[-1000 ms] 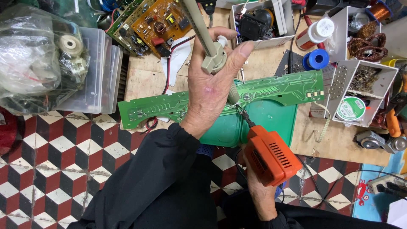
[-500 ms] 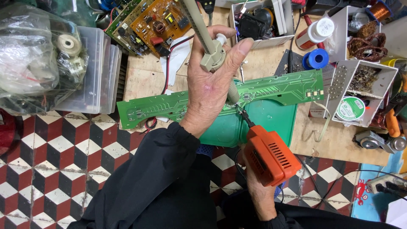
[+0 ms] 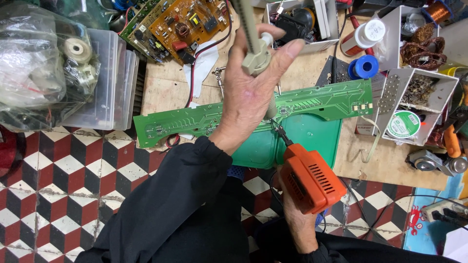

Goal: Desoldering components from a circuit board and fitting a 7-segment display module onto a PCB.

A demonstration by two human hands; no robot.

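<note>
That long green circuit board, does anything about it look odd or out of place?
Yes: the green circuit board sticks out past the wooden workbench edge over the tiled floor, resting partly on a green container. The left hand holds a beige tool above it; the right hand points an orange soldering gun at it.

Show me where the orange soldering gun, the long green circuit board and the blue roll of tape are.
orange soldering gun (image 3: 312, 181), head view, on its vented orange body.
long green circuit board (image 3: 326, 101), head view, on its right half.
blue roll of tape (image 3: 364, 67), head view, on its blue rim.
</note>
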